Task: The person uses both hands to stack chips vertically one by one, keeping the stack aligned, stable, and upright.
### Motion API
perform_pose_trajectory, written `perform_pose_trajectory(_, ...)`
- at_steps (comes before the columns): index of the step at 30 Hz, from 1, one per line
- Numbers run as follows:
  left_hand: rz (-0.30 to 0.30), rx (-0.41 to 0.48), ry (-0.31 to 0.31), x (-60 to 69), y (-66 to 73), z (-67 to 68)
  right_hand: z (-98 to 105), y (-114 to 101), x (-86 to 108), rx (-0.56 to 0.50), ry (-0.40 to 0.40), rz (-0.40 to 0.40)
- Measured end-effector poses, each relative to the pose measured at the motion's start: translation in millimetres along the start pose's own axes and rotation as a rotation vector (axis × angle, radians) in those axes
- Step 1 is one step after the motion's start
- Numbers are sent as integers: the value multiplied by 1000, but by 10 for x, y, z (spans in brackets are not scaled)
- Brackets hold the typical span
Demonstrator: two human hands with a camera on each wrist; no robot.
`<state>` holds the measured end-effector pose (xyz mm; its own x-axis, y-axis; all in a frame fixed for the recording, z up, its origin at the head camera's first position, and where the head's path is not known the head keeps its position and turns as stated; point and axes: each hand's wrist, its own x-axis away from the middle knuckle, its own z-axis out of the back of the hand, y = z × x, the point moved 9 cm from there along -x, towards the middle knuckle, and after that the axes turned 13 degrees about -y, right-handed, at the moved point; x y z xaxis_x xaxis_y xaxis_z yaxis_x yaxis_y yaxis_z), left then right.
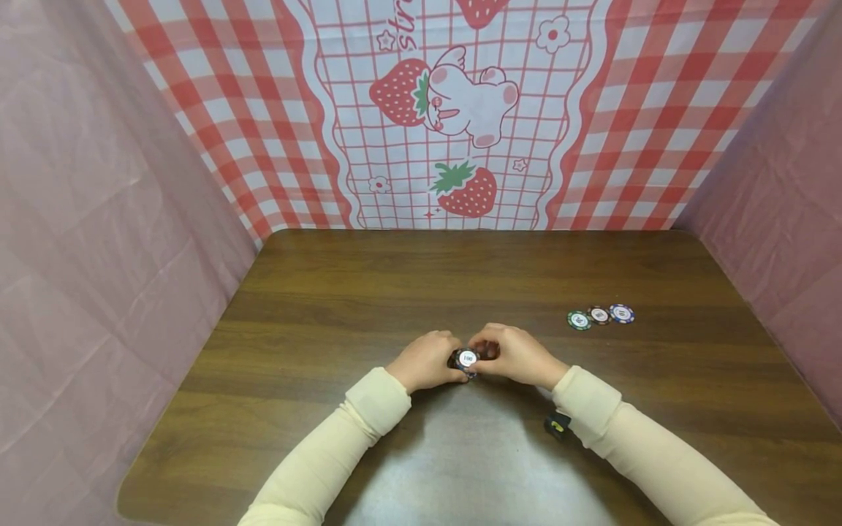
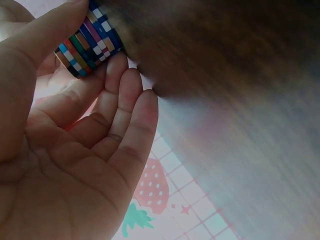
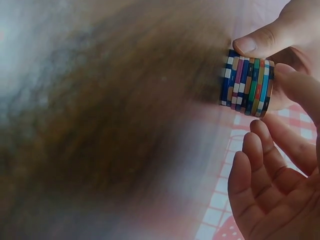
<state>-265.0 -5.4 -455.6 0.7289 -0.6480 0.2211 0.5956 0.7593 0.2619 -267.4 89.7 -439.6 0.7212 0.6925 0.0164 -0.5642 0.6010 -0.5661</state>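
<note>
A short stack of poker chips [image 1: 468,359] stands on the wooden table between the two hands, a dark chip with a white centre on top. Striped edges in blue, purple, green, orange and black show on the stack [image 3: 247,85] in the right wrist view. My left hand [image 1: 427,361] holds the stack between thumb and fingers from the left. From the right, my right hand [image 1: 520,354] pinches the upper part with thumb and index finger; its other fingers [image 3: 241,175] are spread loosely. How many chips each hand bears cannot be told.
Three loose chips, green [image 1: 579,320], brown [image 1: 599,315] and blue [image 1: 621,313], lie in a touching row on the right of the table [image 1: 316,285]. A checked strawberry cloth [image 1: 263,109] hangs behind, pink curtains [image 1: 99,219] at both sides.
</note>
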Motion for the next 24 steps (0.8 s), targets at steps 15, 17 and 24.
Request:
perform_pose_trajectory(15,13,-1,4,3,-8,-3,306,116,141,-81,148,-20)
perform_pose_trajectory(17,13,1,1,3,-5,-2,359,147,171,-84,176,-31)
perform_pose_trajectory(24,15,1,0,-4,-10,-9,575,274,292,-139,277,-77)
